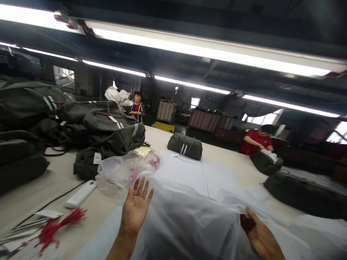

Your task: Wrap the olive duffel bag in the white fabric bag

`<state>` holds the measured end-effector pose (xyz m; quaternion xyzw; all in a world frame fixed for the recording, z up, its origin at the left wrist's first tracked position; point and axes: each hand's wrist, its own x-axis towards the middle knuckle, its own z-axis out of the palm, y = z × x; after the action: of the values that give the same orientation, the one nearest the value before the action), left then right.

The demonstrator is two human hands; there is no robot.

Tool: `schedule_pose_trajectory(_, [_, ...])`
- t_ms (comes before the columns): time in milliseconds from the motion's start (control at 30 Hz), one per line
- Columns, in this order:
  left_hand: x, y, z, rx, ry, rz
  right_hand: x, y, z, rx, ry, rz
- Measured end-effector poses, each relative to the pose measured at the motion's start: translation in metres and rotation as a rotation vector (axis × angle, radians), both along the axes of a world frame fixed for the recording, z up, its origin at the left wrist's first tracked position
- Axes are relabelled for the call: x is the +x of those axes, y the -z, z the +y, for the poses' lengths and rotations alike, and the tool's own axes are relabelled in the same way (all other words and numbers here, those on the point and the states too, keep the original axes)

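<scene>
A large translucent plastic sheet (189, 216) lies spread over the table in front of me. My left hand (136, 206) is raised over its left edge, palm up, fingers stretched and apart, holding nothing. My right hand (258, 234) is at the lower right, its thumb pinching a fold of the sheet. Something small and dark red (246, 222) sits in that palm; I cannot make out what it is. An olive duffel bag (185, 146) with white stripes stands alone further back on the table.
A pile of olive bags (108, 131) fills the left. Near it lie a crumpled clear bag (127, 168), a white bar-shaped object (80, 194) and red ties (58, 225). More bags (303, 195) lie right. One person (256, 139) handles a bag; another person (137, 107) stands far back.
</scene>
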<state>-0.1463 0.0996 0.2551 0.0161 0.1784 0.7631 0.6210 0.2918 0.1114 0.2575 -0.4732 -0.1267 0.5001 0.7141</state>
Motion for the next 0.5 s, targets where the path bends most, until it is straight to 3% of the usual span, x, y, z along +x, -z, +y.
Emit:
schedule_pose_trajectory(67, [0.005, 0.004, 0.009, 0.045, -0.120, 0.278, 0.006, 0.001, 0.001, -0.039, 0.018, -0.106])
schedule_pose_trajectory(167, [0.014, 0.006, 0.010, 0.188, -0.202, 0.983, 0.012, 0.000, 0.003, -0.090, 0.001, -0.220])
schedule_pose_trajectory(300, [0.043, -0.008, 0.015, 0.591, -0.228, 1.968, 0.003, -0.003, 0.004, -0.100, -0.038, -0.288])
schedule_pose_trajectory(400, [0.079, -0.021, 0.036, 0.827, -0.301, 2.334, -0.010, -0.011, 0.004, -0.107, -0.029, -0.328])
schedule_pose_trajectory(500, [0.111, -0.027, 0.064, 0.827, -0.234, 2.482, -0.017, -0.021, 0.004, -0.146, -0.053, -0.365])
